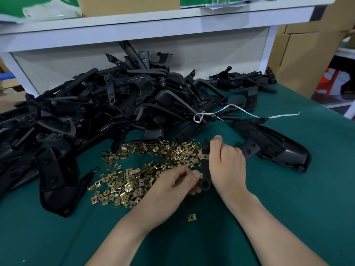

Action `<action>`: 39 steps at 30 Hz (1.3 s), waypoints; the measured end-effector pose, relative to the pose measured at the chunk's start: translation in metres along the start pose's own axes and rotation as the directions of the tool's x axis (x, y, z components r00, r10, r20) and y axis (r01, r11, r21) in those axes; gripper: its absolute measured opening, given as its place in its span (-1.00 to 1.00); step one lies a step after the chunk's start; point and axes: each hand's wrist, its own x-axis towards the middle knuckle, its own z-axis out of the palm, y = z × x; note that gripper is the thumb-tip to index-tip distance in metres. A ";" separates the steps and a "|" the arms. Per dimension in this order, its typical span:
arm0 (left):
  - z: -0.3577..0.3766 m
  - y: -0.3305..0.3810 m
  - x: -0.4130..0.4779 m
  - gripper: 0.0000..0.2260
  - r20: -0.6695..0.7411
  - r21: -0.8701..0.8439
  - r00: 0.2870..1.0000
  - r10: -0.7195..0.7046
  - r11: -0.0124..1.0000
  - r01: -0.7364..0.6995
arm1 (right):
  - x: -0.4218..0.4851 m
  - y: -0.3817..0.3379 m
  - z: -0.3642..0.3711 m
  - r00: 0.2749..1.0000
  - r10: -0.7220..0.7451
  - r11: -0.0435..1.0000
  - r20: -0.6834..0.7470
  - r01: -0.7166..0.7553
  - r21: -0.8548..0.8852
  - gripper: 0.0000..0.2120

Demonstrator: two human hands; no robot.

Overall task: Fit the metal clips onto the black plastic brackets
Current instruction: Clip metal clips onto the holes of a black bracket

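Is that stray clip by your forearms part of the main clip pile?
No, the stray clip lies alone on the green mat, apart from the clip pile.

A single head-worn camera (wide-angle) looks forward and down, close above the green table.

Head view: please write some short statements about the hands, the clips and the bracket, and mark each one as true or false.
1. The right hand grips a black bracket. True.
2. One metal clip already sits on that bracket. True.
3. The loose clips lie in a box. False: they lie heaped on the green mat.
4. The left hand rests flat on the mat. False: its fingers pinch a second clip at the bracket.
5. A single clip lies apart from the heap. True.
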 end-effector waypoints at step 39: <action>-0.009 0.002 -0.001 -0.76 0.142 -0.048 0.986 0.093 0.995 -0.086 | 0.001 -0.004 -0.006 0.988 -0.057 0.977 0.141 0.026 0.212 -0.21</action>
